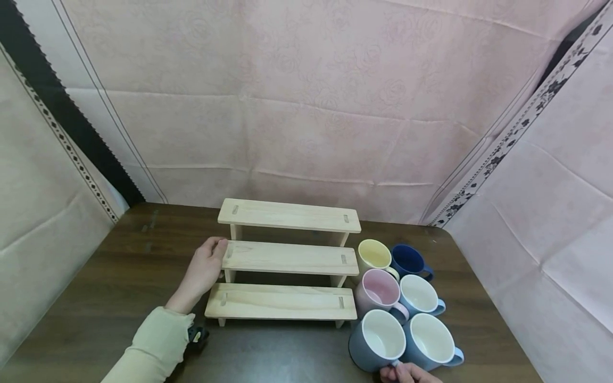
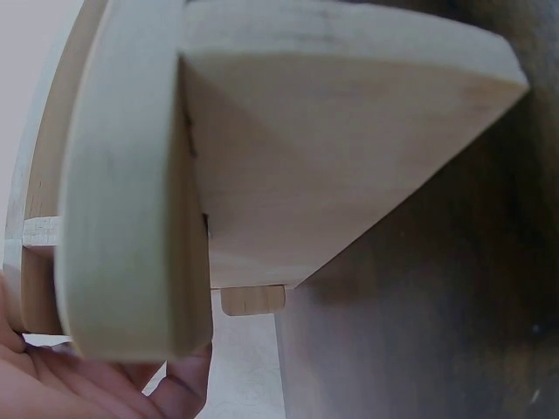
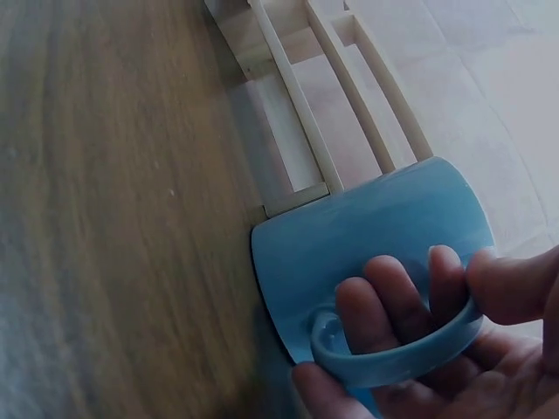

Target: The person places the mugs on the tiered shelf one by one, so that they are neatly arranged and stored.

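A three-tier wooden shelf (image 1: 287,256) stands on the table. My left hand (image 1: 203,271) grips the left end of its middle board, and in the left wrist view the fingers (image 2: 96,384) are partly hidden behind the boards. At the front right, my right hand (image 1: 409,373) holds a blue mug (image 1: 366,348) with a white inside by its handle. The right wrist view shows several fingers (image 3: 397,297) hooked through the mug handle (image 3: 402,362) and the thumb at its top. This mug is upright, close to the shelf's front right corner.
Beside the shelf's right end stand a yellow mug (image 1: 374,254), a pink mug (image 1: 380,287), a dark blue mug (image 1: 408,259) and two light blue mugs, one behind (image 1: 419,294) and one in front (image 1: 432,340). Pale cloth (image 1: 306,133) hangs behind the brown table (image 1: 119,287) and on both sides.
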The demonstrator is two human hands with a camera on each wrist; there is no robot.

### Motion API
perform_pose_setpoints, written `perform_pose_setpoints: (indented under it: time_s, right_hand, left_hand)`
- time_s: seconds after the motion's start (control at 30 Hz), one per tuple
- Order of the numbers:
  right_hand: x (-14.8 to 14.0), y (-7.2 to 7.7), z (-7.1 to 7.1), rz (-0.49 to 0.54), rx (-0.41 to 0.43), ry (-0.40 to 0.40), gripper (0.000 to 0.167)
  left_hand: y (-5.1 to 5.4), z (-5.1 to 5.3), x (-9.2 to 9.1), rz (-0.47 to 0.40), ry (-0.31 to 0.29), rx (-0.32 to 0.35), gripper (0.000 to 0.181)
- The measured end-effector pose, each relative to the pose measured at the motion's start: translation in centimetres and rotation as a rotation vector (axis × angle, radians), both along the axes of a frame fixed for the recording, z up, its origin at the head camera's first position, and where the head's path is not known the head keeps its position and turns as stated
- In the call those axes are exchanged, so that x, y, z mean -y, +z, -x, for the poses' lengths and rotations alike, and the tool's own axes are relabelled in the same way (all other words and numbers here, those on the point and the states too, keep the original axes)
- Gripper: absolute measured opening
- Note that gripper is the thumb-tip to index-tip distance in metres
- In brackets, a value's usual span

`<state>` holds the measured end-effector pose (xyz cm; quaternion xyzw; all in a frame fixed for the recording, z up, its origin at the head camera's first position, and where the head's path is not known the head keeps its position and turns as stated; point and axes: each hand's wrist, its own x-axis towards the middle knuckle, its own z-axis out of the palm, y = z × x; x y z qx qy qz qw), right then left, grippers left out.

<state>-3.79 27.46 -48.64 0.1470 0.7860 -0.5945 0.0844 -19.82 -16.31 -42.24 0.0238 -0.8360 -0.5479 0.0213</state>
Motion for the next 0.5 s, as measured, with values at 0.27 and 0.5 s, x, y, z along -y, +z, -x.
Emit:
perform_pose_setpoints:
  time_s: [0.27, 0.5]
  right_hand:
    - [0.16, -0.18, -0.08, -0.076, -0.078, 0.008, 0.088]
    - [0.03, 0.21, -0.23, -0.075, -0.110, 0.047, 0.057]
  left_hand:
    - [-0.05, -0.06, -0.01, -0.004, 0.003, -0.005, 0.049]
    - [-0.05, -0.05, -0.02, -0.004, -0.001, -0.007, 0.050]
